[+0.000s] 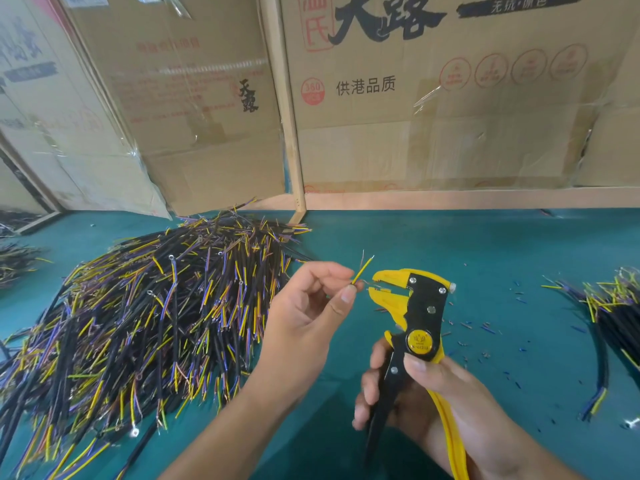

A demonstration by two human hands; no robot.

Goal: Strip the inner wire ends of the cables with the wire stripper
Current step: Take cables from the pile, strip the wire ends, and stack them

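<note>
My left hand [311, 306] pinches a short cable between thumb and fingers; its yellow inner wire [362, 270] sticks up and to the right with bare strands at its tip. Just right of it, my right hand [408, 393] grips the handles of a yellow and black wire stripper [415, 306]. The stripper's jaws [377, 285] point left and stand slightly apart, close to my left fingertips. A thin wire end seems to reach into the jaws. Most of the cable is hidden in my left hand.
A large heap of black cables [145, 306] with yellow, blue and brown inner wires covers the green table [485, 244] on the left. A smaller bundle [609, 306] lies at the right edge. Bits of stripped insulation [485, 327] are scattered beside the stripper. Cardboard boxes [415, 116] stand behind.
</note>
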